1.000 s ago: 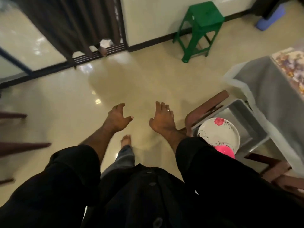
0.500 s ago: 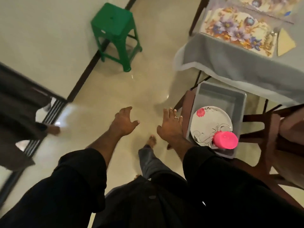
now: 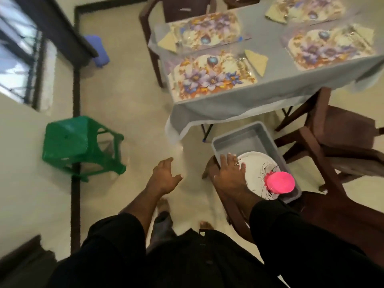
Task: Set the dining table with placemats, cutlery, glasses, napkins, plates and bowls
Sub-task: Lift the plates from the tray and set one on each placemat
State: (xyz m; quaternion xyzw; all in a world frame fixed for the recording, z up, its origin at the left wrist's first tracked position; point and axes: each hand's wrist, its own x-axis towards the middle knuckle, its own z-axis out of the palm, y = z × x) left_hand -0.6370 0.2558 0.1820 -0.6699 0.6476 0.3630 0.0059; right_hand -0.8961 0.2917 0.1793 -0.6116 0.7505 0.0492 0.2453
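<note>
**Back at the tub for the plates**

The view has swung round in the last second: where it took in mostly bare floor and the green stool [image 3: 83,146], it now shows the bench [image 3: 228,107] under its grey cloth, with four floral placemats [image 3: 209,76] laid out and a folded napkin [image 3: 256,61] beside the nearest one. Something shiny lies on the mats (cutlery or glasses, too blurred to tell apart).

The right hand [image 3: 229,175] has come forward from mid-air to hover over the near edge of the grey tub [image 3: 247,140], which sits on a dark wooden chair beside the bench. Its fingers are spread and nearly straight, gripping nothing; whether they touch the tub rim or the plate I cannot tell. The left hand [image 3: 164,177] hangs over the floor, fingers loosely apart, holding nothing.

Inside the tub lies a white plate [image 3: 255,169] with a flower print, and on its near side sits a pink bowl [image 3: 280,181].

Judging from this, mats and napkins are done, and plates and bowls are what is left. The reach suggests the plate is next, though the bowl resting on it may need lifting off first or carrying along.
</note>
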